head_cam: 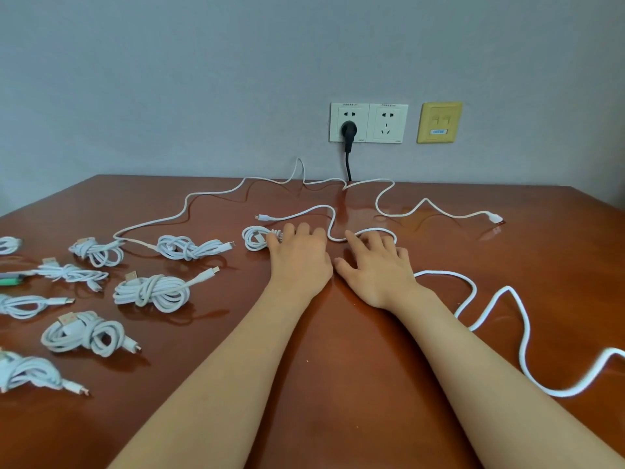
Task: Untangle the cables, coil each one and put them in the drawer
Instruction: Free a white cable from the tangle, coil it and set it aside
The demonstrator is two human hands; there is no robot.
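Observation:
Both hands lie flat, side by side, on the brown table (338, 350). My left hand (299, 262) has straight fingers whose tips touch a small coiled white cable (255, 237). My right hand (375, 265) rests with spread fingers on a loose white cable (333, 225) that snakes from a plug near the table's middle, under the hand and off to the right. A second long loose white cable (203, 204) runs along the back edge to a plug at the far right. Several coiled white cables (152, 292) lie on the left. No drawer is in view.
A black plug (348, 130) sits in a white wall socket behind the table, its cord dropping behind the back edge. A yellow wall plate (439, 122) is to its right. A green object (10, 281) lies at the left edge.

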